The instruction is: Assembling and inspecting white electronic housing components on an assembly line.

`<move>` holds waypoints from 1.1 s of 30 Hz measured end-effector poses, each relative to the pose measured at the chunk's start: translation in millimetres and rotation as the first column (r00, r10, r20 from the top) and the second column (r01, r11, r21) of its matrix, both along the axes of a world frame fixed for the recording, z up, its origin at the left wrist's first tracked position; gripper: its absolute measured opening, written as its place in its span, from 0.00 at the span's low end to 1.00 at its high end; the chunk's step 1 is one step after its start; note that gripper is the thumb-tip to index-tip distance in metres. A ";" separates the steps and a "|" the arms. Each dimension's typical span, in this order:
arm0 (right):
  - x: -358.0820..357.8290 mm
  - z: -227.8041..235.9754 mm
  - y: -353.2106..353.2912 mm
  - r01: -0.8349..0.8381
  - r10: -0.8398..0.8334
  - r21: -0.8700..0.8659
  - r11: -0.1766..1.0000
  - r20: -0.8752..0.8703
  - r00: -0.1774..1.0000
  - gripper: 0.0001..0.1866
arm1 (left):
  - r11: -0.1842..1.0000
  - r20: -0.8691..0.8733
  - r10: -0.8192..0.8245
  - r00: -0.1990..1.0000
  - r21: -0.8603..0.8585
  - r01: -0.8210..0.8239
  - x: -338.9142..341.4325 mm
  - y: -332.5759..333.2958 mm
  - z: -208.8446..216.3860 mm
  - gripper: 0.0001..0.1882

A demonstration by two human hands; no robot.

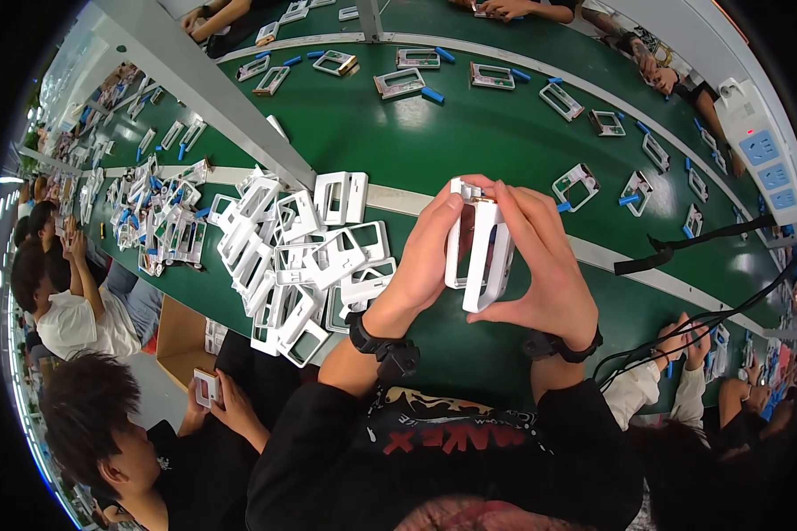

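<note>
In front of my chest, a white plastic casing [480, 281] is held upright above the green table, turned edge-on. It looks like two frame-like halves side by side, with a dark gap between them. My left hand [419, 270] is closed on its left side, thumb near the top. The fingers of my right hand [553, 270] reach along its right side, with the thumb at the lower end. A small coppery part [482, 198] shows at the top between the fingertips. The casing's inside is mostly hidden. To the left of my left hand lies a heap of empty white frames [314, 257].
Farther left is a pile of assembled frames with circuit boards and blue cylinders [173, 217]. More units stand along the far strip of the green table [469, 133]. A metal post [230, 106] rises at left; black cables [673, 327] hang at right. Co-workers sit either side.
</note>
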State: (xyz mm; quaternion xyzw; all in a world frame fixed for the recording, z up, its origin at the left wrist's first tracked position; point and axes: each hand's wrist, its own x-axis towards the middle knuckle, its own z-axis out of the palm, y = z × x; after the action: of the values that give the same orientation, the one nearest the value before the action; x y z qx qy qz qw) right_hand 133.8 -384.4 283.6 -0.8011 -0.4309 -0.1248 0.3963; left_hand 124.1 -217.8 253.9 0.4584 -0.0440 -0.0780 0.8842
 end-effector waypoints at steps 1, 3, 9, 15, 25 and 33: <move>-0.5 -0.6 0.2 0.013 -0.013 0.004 1.000 0.000 1.000 0.62 | 1.000 -0.006 -0.012 1.000 -0.010 0.011 -0.1 -0.1 -0.5 0.21; -1.4 -1.8 0.2 0.032 -0.032 0.009 0.999 -0.001 0.999 0.62 | 0.999 -0.012 -0.029 0.999 -0.017 0.029 0.9 -0.6 -2.5 0.21; -2.4 -2.6 -0.1 0.048 -0.047 0.019 0.999 -0.033 0.998 0.65 | 0.996 0.008 -0.047 0.999 -0.076 0.048 4.8 1.9 -5.4 0.21; -1.4 -2.3 -2.1 0.042 -0.041 0.039 0.998 -0.009 0.999 0.64 | 0.983 0.054 -0.128 0.990 -0.128 0.134 3.1 9.0 -4.5 0.27; -3.5 -1.1 -7.3 0.018 -0.018 0.031 0.999 -0.015 1.000 0.62 | 0.977 -0.027 -0.192 0.981 -0.103 0.188 3.8 13.7 -10.0 0.37; -4.2 2.4 -12.3 -0.005 0.005 0.031 0.999 -0.004 1.000 0.62 | 0.982 -0.036 -0.186 0.982 -0.048 0.184 1.4 7.1 -3.8 0.38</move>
State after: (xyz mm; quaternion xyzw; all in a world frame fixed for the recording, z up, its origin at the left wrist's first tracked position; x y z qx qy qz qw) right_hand 129.6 -396.7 285.9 -0.7939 -0.4300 -0.1288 0.4101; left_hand 125.5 -210.7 250.1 0.4309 -0.0703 -0.1680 0.8839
